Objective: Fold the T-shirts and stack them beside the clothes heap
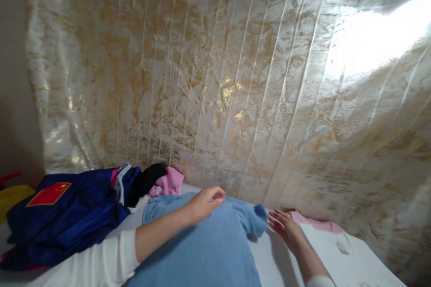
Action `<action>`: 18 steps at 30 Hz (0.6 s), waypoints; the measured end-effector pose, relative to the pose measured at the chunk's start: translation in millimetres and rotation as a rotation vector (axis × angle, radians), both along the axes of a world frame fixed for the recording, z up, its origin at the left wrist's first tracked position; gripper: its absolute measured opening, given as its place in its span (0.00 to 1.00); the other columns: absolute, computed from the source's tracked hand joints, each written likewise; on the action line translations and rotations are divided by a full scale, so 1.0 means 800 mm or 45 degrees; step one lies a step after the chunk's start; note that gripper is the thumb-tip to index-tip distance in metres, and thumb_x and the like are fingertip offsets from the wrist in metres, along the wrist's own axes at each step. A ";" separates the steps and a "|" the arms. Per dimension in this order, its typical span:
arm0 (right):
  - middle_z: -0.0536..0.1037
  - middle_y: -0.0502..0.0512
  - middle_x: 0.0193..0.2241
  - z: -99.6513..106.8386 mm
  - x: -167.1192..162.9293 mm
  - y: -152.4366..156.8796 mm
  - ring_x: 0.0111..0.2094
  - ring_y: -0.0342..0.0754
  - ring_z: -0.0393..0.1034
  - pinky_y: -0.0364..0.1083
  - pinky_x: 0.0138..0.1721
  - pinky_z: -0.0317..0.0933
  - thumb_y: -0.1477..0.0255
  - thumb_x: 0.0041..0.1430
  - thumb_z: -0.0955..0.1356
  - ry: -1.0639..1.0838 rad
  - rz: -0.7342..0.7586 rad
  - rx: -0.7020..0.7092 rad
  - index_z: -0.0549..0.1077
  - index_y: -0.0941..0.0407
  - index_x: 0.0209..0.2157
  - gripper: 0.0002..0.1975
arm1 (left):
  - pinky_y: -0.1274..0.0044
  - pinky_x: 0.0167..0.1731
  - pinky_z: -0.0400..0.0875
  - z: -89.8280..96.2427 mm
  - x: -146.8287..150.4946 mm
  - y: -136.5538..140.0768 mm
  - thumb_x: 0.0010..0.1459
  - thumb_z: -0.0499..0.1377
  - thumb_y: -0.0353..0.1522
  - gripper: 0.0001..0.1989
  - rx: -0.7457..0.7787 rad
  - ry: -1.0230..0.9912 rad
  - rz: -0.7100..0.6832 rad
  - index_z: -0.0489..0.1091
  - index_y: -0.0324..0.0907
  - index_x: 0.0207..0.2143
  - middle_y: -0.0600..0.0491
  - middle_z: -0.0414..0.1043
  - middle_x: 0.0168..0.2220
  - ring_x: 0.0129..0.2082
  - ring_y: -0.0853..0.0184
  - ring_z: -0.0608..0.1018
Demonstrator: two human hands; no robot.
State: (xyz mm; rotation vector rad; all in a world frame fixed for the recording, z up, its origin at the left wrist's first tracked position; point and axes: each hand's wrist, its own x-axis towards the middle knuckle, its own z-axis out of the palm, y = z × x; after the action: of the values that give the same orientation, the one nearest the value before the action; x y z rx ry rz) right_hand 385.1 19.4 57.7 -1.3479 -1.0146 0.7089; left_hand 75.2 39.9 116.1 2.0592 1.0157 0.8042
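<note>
A light blue short-sleeved shirt (208, 251) lies spread on a white surface in front of me. Over its upper middle is my left hand (205, 204), fingers loosely curved and apart from the thumb, with nothing seen in it. Whether it touches the cloth I cannot tell. Just right of the shirt's right sleeve (256, 219), my right hand (286, 228) has its fingers stretched and spread, holding nothing. Part of the shirt's left side is hidden behind my left forearm.
A dark blue garment with a red patch (49, 193) is heaped at left, beside black cloth (146, 184) and pink cloth (171, 181). At right lies a white garment (357, 251) with pink cloth (316, 222) behind it. A shiny gold-patterned sheet (215, 76) hangs behind.
</note>
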 end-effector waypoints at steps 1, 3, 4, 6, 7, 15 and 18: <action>0.74 0.57 0.44 -0.016 0.019 -0.003 0.42 0.51 0.72 0.53 0.42 0.68 0.63 0.63 0.66 0.011 -0.058 -0.071 0.69 0.58 0.47 0.16 | 0.66 0.51 0.65 -0.027 -0.022 0.007 0.58 0.53 0.28 0.11 0.028 0.069 0.070 0.69 0.40 0.43 0.46 0.74 0.46 0.49 0.60 0.74; 0.76 0.58 0.38 -0.043 0.047 -0.013 0.40 0.55 0.74 0.54 0.40 0.68 0.60 0.58 0.67 0.020 -0.163 -0.177 0.71 0.58 0.40 0.15 | 0.60 0.56 0.58 -0.074 -0.056 0.015 0.57 0.53 0.28 0.13 0.065 0.208 0.186 0.70 0.40 0.44 0.43 0.72 0.50 0.53 0.55 0.71; 0.77 0.59 0.36 -0.052 0.052 -0.018 0.41 0.57 0.74 0.55 0.42 0.68 0.60 0.53 0.68 -0.002 -0.189 -0.189 0.71 0.57 0.37 0.16 | 0.56 0.57 0.54 -0.095 -0.065 0.015 0.57 0.53 0.29 0.15 0.075 0.262 0.232 0.69 0.39 0.46 0.41 0.69 0.53 0.56 0.52 0.68; 0.78 0.60 0.39 -0.061 0.042 -0.030 0.45 0.58 0.73 0.56 0.47 0.66 0.59 0.48 0.68 -0.194 -0.111 -0.134 0.71 0.55 0.38 0.18 | 0.54 0.59 0.48 -0.125 -0.069 0.008 0.58 0.54 0.31 0.19 0.110 0.370 0.258 0.68 0.38 0.52 0.39 0.62 0.60 0.61 0.50 0.61; 0.77 0.60 0.42 -0.061 0.029 -0.035 0.48 0.58 0.71 0.55 0.50 0.64 0.59 0.48 0.68 -0.362 -0.011 -0.079 0.71 0.54 0.40 0.19 | 0.55 0.60 0.47 -0.135 -0.066 0.002 0.59 0.54 0.33 0.21 0.150 0.443 0.232 0.66 0.39 0.55 0.40 0.58 0.63 0.63 0.51 0.58; 0.76 0.60 0.45 -0.064 -0.066 -0.072 0.45 0.58 0.73 0.53 0.46 0.68 0.71 0.54 0.62 -1.559 0.508 -0.288 0.74 0.48 0.40 0.14 | 0.60 0.61 0.49 -0.134 -0.039 -0.011 0.65 0.51 0.42 0.28 0.348 0.812 -0.118 0.54 0.45 0.64 0.45 0.46 0.67 0.67 0.56 0.50; 0.76 0.59 0.49 -0.101 -0.043 -0.107 0.38 0.59 0.77 0.55 0.37 0.71 0.72 0.50 0.63 -1.672 0.475 -0.676 0.72 0.43 0.47 0.22 | 0.61 0.62 0.47 -0.128 -0.056 -0.016 0.66 0.50 0.44 0.30 0.349 0.784 -0.204 0.50 0.46 0.66 0.47 0.44 0.68 0.67 0.57 0.50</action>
State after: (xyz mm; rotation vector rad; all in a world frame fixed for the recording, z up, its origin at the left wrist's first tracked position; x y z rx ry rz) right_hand 351.1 -66.1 -22.8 -2.1764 -2.2589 0.2795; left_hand 30.0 26.8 13.6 2.6719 1.0748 0.2253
